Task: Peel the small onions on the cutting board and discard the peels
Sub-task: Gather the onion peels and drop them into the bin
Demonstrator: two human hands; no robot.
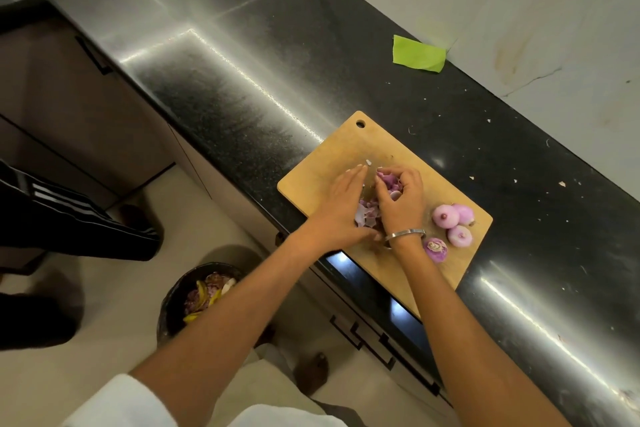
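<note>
A wooden cutting board (349, 152) lies on the black counter, overhanging its front edge. Several peeled pink onions (453, 222) sit in a cluster at the board's right end. Loose purple peels (369, 213) are heaped in the board's middle between my hands. My left hand (337, 210) lies flat with straight fingers against the left side of the heap. My right hand (403, 196), with a metal bangle on the wrist, curls its fingers round a bunch of peels (389, 180) at the heap's top.
On the floor below the counter's edge stands a dark bin (180, 291) holding peels and yellow scraps. A green cloth (417, 54) lies by the wall at the back. Another person's striped trouser leg (69, 215) stands at the left. Drawer handles (360, 333) run under the counter.
</note>
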